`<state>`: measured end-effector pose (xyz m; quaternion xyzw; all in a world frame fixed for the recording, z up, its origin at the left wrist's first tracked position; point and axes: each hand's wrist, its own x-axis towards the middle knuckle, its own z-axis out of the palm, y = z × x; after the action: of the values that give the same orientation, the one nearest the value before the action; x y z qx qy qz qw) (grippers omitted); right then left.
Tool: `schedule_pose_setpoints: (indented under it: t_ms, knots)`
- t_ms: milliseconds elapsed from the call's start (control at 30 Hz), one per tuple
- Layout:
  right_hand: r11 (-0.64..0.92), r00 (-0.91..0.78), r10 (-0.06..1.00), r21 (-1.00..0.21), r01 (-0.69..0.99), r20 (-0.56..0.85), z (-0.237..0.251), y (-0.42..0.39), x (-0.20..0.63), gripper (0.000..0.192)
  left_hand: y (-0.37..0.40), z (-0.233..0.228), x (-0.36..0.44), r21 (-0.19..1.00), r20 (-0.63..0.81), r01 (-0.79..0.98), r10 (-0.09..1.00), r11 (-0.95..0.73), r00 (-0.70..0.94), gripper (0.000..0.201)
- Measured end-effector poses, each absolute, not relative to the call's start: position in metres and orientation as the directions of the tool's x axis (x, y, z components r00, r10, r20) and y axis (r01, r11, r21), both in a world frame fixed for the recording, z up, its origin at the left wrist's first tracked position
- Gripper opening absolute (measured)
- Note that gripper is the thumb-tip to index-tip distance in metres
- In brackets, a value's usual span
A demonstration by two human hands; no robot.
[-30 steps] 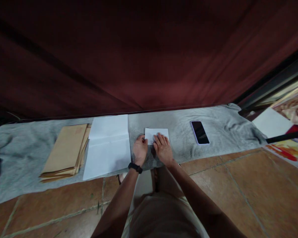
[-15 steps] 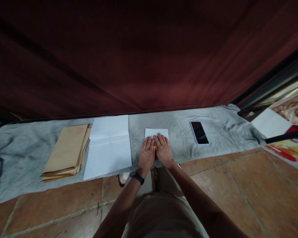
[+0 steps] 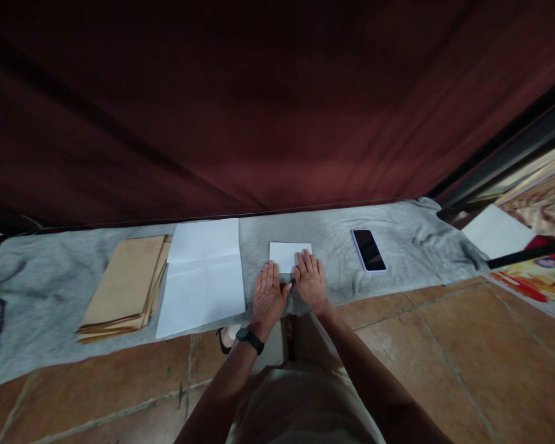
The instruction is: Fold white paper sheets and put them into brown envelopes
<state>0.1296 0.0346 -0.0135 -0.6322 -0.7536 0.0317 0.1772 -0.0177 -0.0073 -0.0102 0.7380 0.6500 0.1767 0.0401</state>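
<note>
A long grey cloth mat (image 3: 398, 237) on the tiled floor bears a large creased white sheet (image 3: 203, 277), a stack of brown paper envelopes (image 3: 124, 287) and a black smartphone (image 3: 369, 250). Left hand (image 3: 268, 296) and right hand (image 3: 311, 282), both flat with fingers extended, press the near edge of a small folded white paper (image 3: 287, 254) at mid-mat.

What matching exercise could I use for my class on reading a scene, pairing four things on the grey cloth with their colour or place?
Column one:
1. phone
2. stack of envelopes
3. large sheet
4. folded paper

Column two:
A. brown, farthest left
B. white, under the fingertips of both hands
C. black screen, farthest right
D. white, unfolded, beside the brown stack

Pairs: 1-C, 2-A, 3-D, 4-B.
</note>
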Motion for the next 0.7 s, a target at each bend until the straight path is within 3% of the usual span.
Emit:
schedule_pose_setpoints:
  t_ms: [200,367,500,600,700]
  knots:
    - [0.140,-0.060,0.961,-0.289,0.947,0.269,-0.014,0.035,0.151,0.052,-0.011,-0.011,-0.023,0.304,0.231,0.942,0.970,-0.143,0.072,0.065]
    - [0.356,-0.273,0.920,-0.310,0.882,0.280,-0.013,0.025,0.138,0.050,-0.003,-0.009,-0.025,0.371,0.233,0.918,0.971,-0.136,0.050,0.050]
    - [0.408,-0.350,0.908,-0.292,0.865,0.231,-0.012,0.016,0.124,0.049,0.017,0.000,-0.024,0.558,0.218,0.827,0.974,-0.071,-0.063,0.042]
    - [0.400,-0.343,0.912,-0.299,0.867,0.225,-0.009,0.015,0.123,0.049,0.036,0.009,-0.024,0.768,0.072,0.635,0.974,0.084,-0.216,0.038]
    - [0.395,-0.336,0.914,-0.308,0.866,0.227,-0.007,0.016,0.124,0.049,0.052,0.015,-0.027,0.858,-0.070,0.470,0.953,0.208,-0.295,0.032]
